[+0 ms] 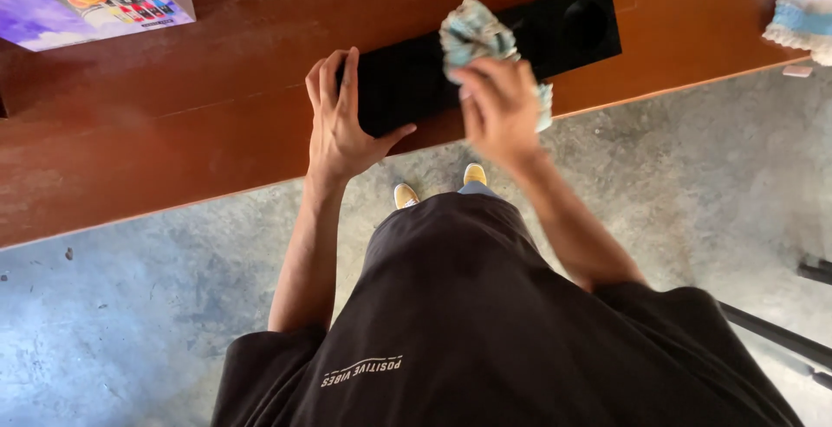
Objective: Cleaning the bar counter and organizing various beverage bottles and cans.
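Left hand flat, fingers spread, pressing the near end of a long black bar on the wooden table. Right hand clenched around a crumpled pale-blue cloth, just above the bar, beside the left hand.

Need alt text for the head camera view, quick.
Seen from above, the right hand presses a crumpled pale blue cloth onto a long black bar on a red-brown wooden table, while the left hand rests flat on the bar's end.
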